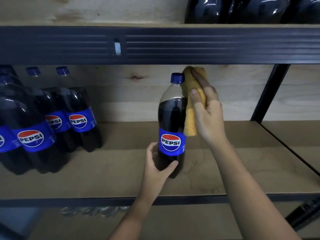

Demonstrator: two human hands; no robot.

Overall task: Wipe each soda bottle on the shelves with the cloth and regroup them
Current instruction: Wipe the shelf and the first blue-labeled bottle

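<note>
Left hand [156,163] is gripping the lone soda bottle [172,125] low on the middle shelf [225,170], right hand [207,115] is pressing the cloth [191,104] at its 3 o'clock side, wiping probably underway, grouped bottles [52,118] at 9 o'clock awaiting it.

Upright Pepsi bottle [172,125] stood mid-shelf; yellow cloth [192,101] pressed to its neck; grouped bottles [52,118] left, apparently shrink-wrapped.
</note>
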